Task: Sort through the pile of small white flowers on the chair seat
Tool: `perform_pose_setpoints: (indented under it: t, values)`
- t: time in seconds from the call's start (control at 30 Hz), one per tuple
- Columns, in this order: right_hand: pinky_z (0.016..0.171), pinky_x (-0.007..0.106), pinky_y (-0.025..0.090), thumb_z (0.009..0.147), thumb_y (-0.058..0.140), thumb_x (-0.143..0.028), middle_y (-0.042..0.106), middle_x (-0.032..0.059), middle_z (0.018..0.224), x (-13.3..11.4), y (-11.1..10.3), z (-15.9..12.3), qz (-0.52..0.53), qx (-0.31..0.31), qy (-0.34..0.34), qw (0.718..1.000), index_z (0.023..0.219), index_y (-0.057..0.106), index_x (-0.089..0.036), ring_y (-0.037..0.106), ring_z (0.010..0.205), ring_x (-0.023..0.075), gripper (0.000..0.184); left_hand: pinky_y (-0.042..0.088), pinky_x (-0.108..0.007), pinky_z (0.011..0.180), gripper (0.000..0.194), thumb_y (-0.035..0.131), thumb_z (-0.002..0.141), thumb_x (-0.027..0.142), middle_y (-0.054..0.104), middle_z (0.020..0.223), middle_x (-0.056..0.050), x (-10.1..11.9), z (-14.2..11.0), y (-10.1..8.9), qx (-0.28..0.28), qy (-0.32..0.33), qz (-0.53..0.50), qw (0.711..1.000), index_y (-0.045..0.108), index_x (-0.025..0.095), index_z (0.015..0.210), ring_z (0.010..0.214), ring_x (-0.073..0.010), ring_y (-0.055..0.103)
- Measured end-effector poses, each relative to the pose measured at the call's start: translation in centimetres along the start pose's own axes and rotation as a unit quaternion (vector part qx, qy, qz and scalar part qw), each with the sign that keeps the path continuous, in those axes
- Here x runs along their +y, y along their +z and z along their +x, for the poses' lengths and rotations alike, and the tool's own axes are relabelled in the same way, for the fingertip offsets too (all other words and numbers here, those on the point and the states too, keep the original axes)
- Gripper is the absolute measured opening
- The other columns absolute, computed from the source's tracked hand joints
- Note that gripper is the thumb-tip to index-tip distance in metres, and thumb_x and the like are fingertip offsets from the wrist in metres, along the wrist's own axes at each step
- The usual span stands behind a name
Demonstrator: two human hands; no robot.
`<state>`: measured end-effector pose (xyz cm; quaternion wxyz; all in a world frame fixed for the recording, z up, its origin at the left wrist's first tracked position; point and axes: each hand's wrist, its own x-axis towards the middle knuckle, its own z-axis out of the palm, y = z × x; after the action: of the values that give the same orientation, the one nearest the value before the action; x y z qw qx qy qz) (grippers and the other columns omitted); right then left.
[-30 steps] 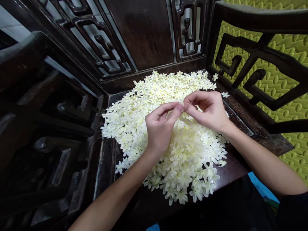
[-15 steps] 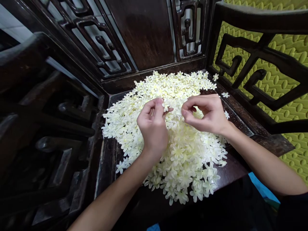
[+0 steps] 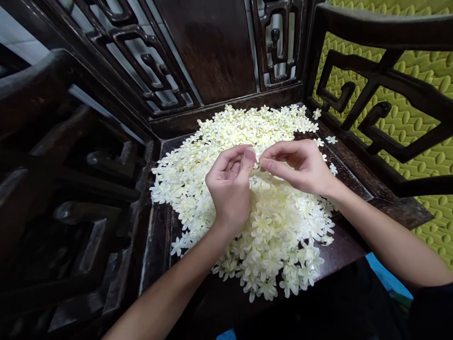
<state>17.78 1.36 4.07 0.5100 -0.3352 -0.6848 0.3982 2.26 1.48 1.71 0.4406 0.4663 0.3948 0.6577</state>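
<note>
A broad heap of small white artificial-looking flowers [image 3: 191,182], each with several petals and a yellowish centre, covers much of a dark wooden seat [image 3: 345,248]. Above the middle of the heap, my left hand [image 3: 230,189] pinches a white flower between thumb and forefinger, and most of it is hidden behind the thumb. My right hand [image 3: 302,167] is just to the right, its thumb and forefinger tips pressed together beside the left fingertips. Whatever lies in the right pinch is too small to make out.
Dark carved armrests stand on the left [image 3: 85,212] and right [image 3: 382,89], with a panelled backrest [image 3: 208,47] behind. Beyond the right armrest is a yellow-green textured cushion [image 3: 417,123]. A few loose flowers [image 3: 331,140] lie near the right edge.
My hands have come together: the left moved slightly right and the right moved left, so their fingertips nearly meet. The flower in my left hand has become mostly hidden.
</note>
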Motion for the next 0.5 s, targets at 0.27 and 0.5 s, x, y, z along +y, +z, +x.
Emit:
perform_pose_setpoints:
  t: [0.27, 0.5]
  values:
    - [0.058, 0.021, 0.052, 0.083, 0.083, -0.03, 0.077, 0.0043, 0.079, -0.37, -0.01, 0.02, 0.076, 0.004, 0.023, 0.997, 0.089, 0.08, -0.012, 0.064, 0.063, 0.0092, 0.019, 0.057, -0.026, 0.084, 0.02, 0.082, 0.082, 0.038, 0.074, 0.094, -0.002, 0.16, -0.09, 0.04, 0.0, 0.018, -0.002, 1.0, 0.075, 0.022, 0.091, 0.089, -0.0136, 0.07]
    - [0.057, 0.021, 0.052, 0.082, 0.083, -0.033, 0.076, 0.0043, 0.077, -0.44, 0.07, 0.06, 0.061, 0.011, 0.024, 0.998, 0.087, 0.08, -0.012, 0.063, 0.061, 0.0087, 0.022, 0.057, -0.028, 0.083, 0.02, 0.081, 0.083, 0.038, 0.074, 0.093, -0.003, 0.35, -0.12, -0.01, -0.01, 0.022, 0.017, 1.0, 0.073, 0.021, 0.092, 0.09, -0.0147, 0.071]
